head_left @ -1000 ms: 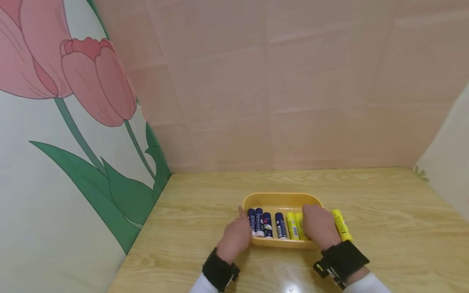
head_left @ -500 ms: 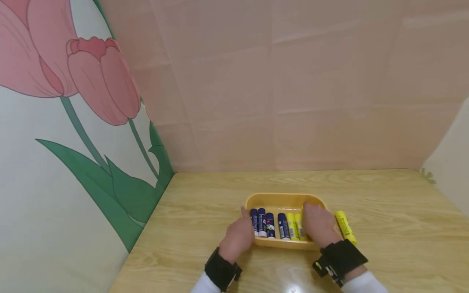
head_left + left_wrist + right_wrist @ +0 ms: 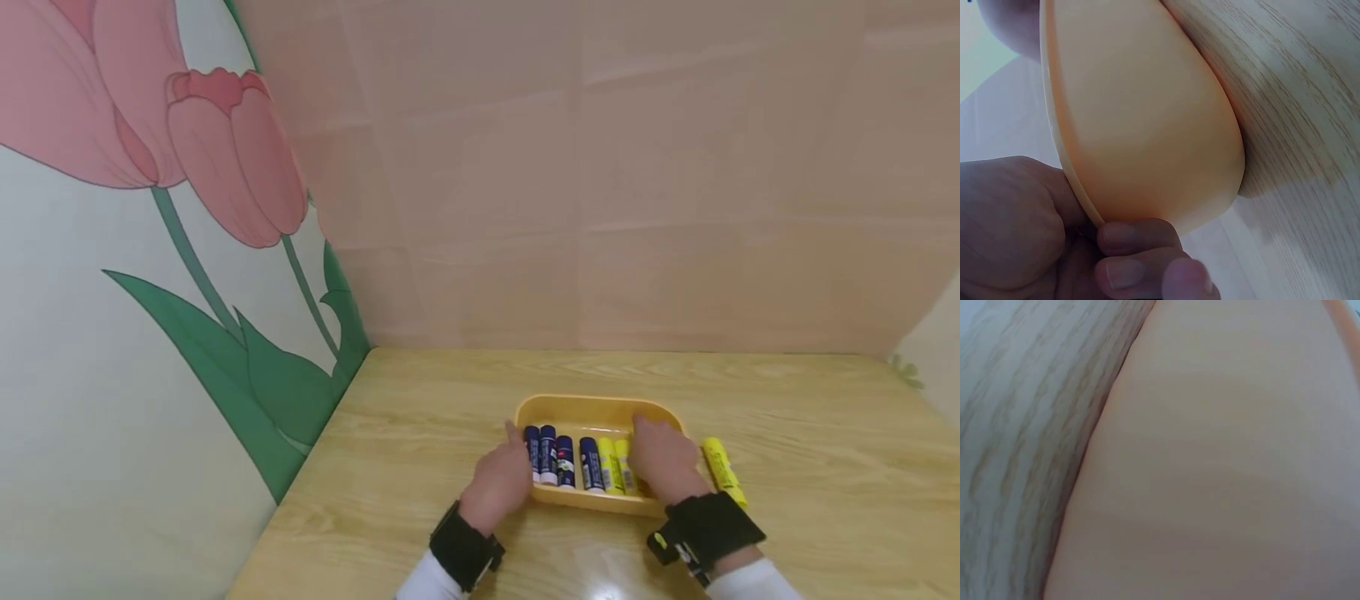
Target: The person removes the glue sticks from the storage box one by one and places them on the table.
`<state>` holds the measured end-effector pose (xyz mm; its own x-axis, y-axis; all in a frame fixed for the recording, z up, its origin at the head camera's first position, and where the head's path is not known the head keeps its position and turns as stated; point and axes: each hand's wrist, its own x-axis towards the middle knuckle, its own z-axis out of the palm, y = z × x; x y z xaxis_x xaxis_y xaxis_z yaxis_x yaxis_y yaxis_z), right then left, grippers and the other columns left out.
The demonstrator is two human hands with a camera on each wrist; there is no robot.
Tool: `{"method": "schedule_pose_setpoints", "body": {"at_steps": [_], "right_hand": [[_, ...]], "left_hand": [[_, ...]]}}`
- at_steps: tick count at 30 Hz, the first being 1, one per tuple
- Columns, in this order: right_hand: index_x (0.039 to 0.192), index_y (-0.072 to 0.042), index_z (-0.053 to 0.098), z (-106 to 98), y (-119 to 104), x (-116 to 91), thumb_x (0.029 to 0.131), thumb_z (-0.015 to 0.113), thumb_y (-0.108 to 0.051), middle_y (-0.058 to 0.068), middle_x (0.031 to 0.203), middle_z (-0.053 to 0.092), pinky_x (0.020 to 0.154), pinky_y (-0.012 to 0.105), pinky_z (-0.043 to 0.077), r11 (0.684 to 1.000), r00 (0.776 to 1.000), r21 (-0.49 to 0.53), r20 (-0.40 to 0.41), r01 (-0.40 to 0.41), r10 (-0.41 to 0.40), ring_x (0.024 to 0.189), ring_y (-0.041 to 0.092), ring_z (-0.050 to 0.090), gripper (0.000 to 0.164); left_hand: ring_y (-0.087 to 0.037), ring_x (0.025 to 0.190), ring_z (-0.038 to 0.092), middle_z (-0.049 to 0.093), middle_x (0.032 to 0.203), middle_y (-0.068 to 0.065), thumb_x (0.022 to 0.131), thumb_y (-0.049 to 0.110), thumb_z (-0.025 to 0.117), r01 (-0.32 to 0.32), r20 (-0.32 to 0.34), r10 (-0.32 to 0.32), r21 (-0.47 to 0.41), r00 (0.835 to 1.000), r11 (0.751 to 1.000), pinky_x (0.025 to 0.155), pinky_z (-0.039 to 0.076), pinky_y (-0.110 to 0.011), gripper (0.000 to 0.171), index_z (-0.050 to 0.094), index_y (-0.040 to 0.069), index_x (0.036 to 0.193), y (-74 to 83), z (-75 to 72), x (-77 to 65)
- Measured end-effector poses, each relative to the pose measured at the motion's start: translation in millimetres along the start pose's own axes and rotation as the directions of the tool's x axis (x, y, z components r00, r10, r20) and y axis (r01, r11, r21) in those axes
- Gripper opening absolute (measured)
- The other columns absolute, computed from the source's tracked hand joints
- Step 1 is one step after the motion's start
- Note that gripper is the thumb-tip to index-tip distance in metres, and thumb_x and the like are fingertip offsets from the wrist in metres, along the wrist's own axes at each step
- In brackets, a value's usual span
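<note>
An orange-yellow plastic tray [image 3: 573, 497] stands on the table. In it several navy glue sticks [image 3: 548, 456] lie side by side on the left, with two yellow glue sticks [image 3: 609, 467] to their right. My left hand [image 3: 497, 483] grips the tray's left end. The left wrist view shows the thumb and curled fingers pinching the rim. At the right end, my right hand [image 3: 666, 460] holds the tray with a finger or thumb over the inside; its other fingers are hidden. The right wrist view shows only the tray's outer wall [image 3: 1210, 456] and wood. Another yellow glue stick [image 3: 724, 472] lies outside, right of this hand.
The wood-patterned table [image 3: 442, 392] runs back to a creased pinkish-brown cloth wall [image 3: 480, 208]. A pale panel with painted tulips [image 3: 240, 158] borders the left side, and another pale panel stands at the far right.
The head view has swung slightly left, so everything sits further right. Inside the tray, the yellow glue sticks have come closer to the nearest navy one. Both hands keep their places at the tray.
</note>
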<state>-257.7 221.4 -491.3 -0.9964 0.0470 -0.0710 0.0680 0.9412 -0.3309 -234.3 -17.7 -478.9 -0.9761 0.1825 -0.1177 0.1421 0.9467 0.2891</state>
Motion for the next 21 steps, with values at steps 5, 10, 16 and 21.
{"method": "schedule_pose_setpoints", "body": {"at_steps": [5, 10, 16, 21], "right_hand": [[0.144, 0.008, 0.041, 0, 5, 4, 0.081, 0.061, -0.005, 0.034, 0.111, 0.06, 0.065, 0.05, 0.048, 0.998, 0.999, 0.053, 0.031, -0.019, 0.017, 0.082, 0.036, 0.055, 0.067], [0.146, 0.009, 0.037, -3, 4, 2, 0.081, 0.063, -0.006, 0.034, 0.117, 0.057, 0.065, 0.047, 0.046, 0.997, 0.999, 0.076, 0.048, -0.024, 0.021, 0.084, 0.036, 0.054, 0.071], [0.148, 0.008, 0.034, -8, 3, 0, 0.085, 0.062, -0.009, 0.035, 0.123, 0.056, 0.065, 0.045, 0.045, 0.994, 0.999, 0.106, 0.032, -0.005, 0.002, 0.086, 0.036, 0.055, 0.071], [0.146, 0.008, 0.035, -20, 0, -2, 0.088, 0.064, -0.012, 0.037, 0.122, 0.056, 0.068, 0.046, 0.049, 0.995, 1.0, 0.102, 0.018, 0.021, -0.023, 0.083, 0.034, 0.056, 0.068]], "left_hand": [[-0.017, 0.062, 0.054, 0.064, 0.082, -0.012, 0.101, 0.011, 0.046, 0.001, 0.008, -0.001, -0.001, 1.0, 1.0, 0.055, 0.046, -0.029, 0.063, 0.019, -0.004, 0.157, 1.5, -0.8, 1.1], [-0.017, 0.062, 0.054, 0.064, 0.081, -0.012, 0.099, 0.01, 0.049, 0.007, 0.016, -0.007, 0.025, 1.0, 1.0, 0.057, 0.048, -0.029, 0.066, 0.019, -0.004, 0.157, 2.8, -1.2, 1.6], [-0.017, 0.061, 0.054, 0.064, 0.081, -0.012, 0.1, 0.011, 0.049, 0.014, 0.023, -0.015, 0.02, 1.0, 1.0, 0.056, 0.048, -0.029, 0.067, 0.019, -0.003, 0.157, 2.5, -0.7, 3.3], [-0.016, 0.058, 0.052, 0.058, 0.073, -0.008, 0.102, 0.013, 0.047, 0.03, 0.031, -0.03, -0.002, 0.999, 1.0, 0.053, 0.045, -0.029, 0.066, 0.017, -0.002, 0.158, 2.3, -2.6, 2.0]]}}
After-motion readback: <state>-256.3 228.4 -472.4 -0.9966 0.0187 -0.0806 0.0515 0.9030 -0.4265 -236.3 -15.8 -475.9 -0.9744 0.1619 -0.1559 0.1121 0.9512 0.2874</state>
